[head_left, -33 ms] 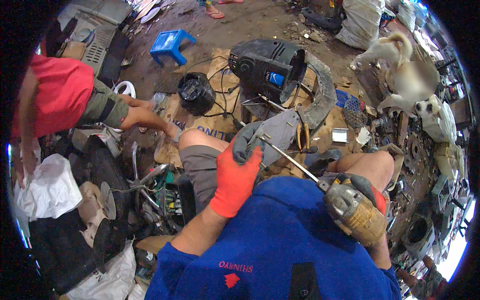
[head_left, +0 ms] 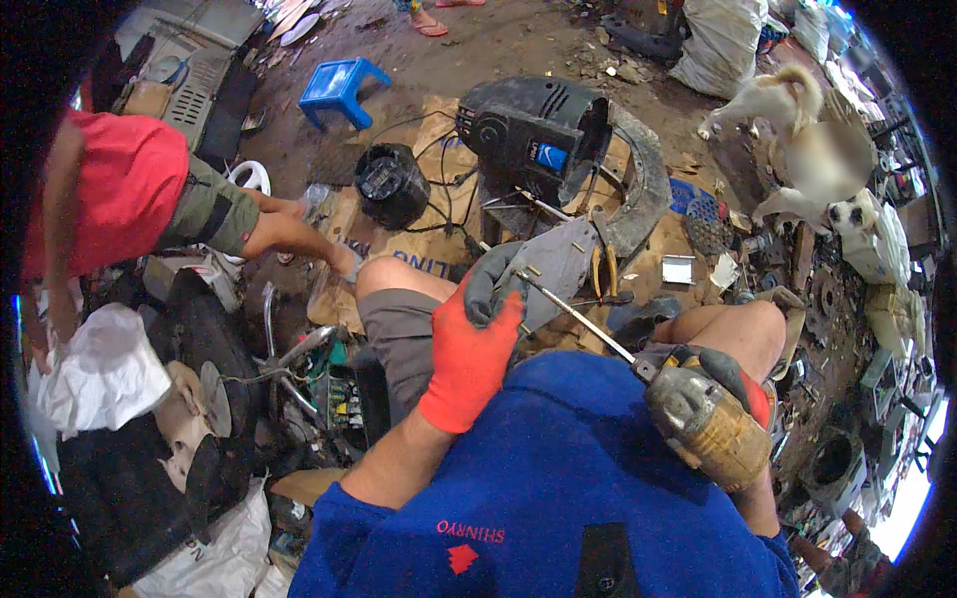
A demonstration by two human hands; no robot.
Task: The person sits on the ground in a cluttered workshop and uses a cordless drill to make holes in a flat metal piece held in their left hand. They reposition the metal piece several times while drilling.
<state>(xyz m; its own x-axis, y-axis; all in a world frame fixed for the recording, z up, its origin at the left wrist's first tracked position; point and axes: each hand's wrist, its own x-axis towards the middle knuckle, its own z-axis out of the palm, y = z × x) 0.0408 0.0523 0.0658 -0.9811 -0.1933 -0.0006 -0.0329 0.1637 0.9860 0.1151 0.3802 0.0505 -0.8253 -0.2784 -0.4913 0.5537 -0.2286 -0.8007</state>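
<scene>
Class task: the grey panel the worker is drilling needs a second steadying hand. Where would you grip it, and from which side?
Grip the grey panel on its bare far edge, coming from the side opposite the worker. The left hand already clamps the near corner, and the long bit of the power drill, held in the right hand, slants in from the right, so that side is probably best kept free.

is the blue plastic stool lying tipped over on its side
No, the blue plastic stool stands upright on its legs on the dirt floor.
</scene>
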